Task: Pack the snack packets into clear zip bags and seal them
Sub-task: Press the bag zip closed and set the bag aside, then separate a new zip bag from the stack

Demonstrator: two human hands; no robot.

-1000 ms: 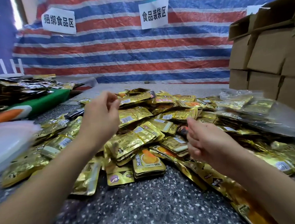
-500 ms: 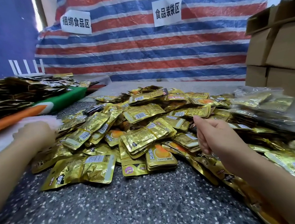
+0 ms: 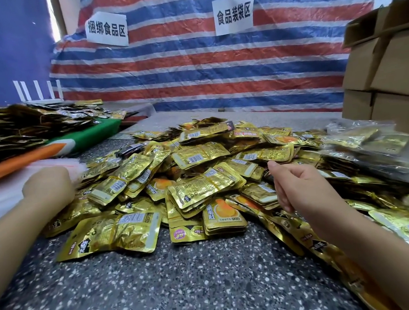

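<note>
Before me the heap of snack packets (image 3: 200, 180) is shiny gold, some with white barcode labels, some with an orange picture on the front. Under the heap my table (image 3: 184, 280) is dark grey speckled with white. Behind the heap the tarp (image 3: 216, 74) runs in red, blue and white stripes, with two white signs (image 3: 234, 12) in black characters. Right of the heap, brown cardboard boxes (image 3: 389, 76); left, a green and orange board (image 3: 74, 144).

A striped tarp (image 3: 215, 67) backs the speckled table (image 3: 184, 280), beside cardboard boxes (image 3: 389, 76).
</note>
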